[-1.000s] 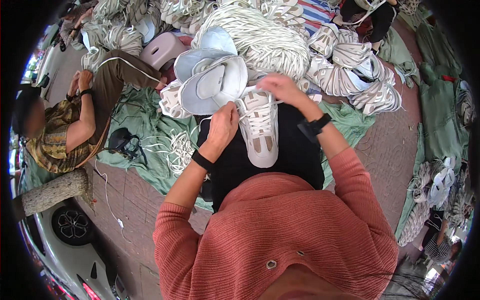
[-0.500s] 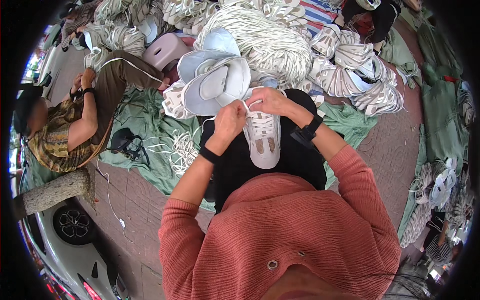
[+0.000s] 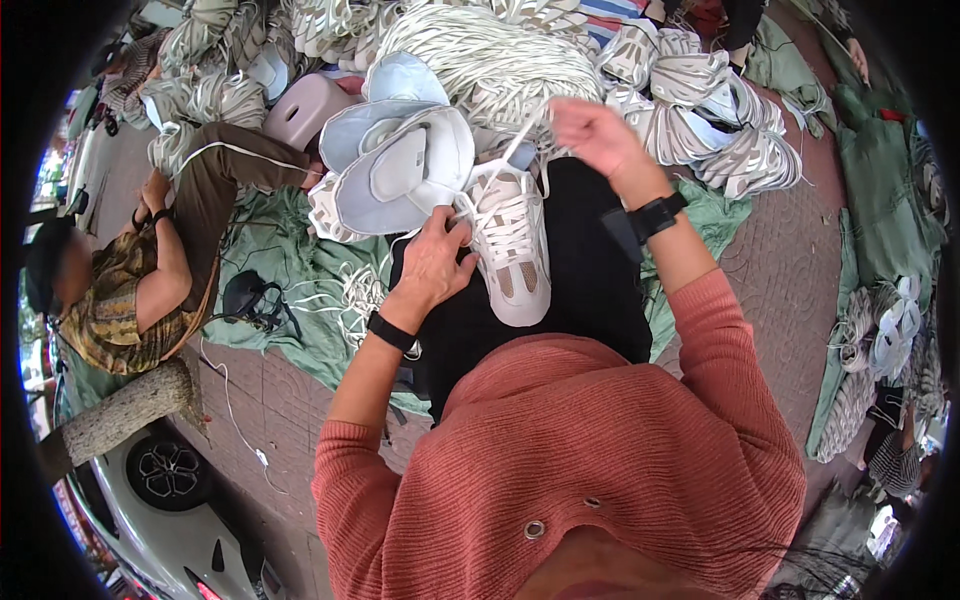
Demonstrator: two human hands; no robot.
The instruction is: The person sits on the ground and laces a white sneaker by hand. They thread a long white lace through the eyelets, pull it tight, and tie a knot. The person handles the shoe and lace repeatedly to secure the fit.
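A white and beige sneaker upper (image 3: 514, 265) rests on my black-trousered lap, its toe pointing toward me. White lace is threaded across its front. My left hand (image 3: 433, 262) grips the upper's left edge near the top eyelets. My right hand (image 3: 600, 142), slightly blurred, is raised beyond and to the right of the upper, fingers closed on the shoelace (image 3: 524, 138), which runs taut up from the top eyelets. Just left of the upper stand several nested pale blue-lined shoe uppers (image 3: 380, 175).
Behind lies a big heap of white laces (image 3: 490, 60); bundled uppers (image 3: 720, 120) lie at the far right. A pink stool (image 3: 303, 108) and a seated person (image 3: 130, 265) are on the left. Loose laces (image 3: 360, 297) lie on a green sheet (image 3: 270, 215). A car (image 3: 170, 510) stands lower left.
My right hand has moved from the upper's top up and to the right, drawing the lace out. My left hand has slid down to the upper's left side.
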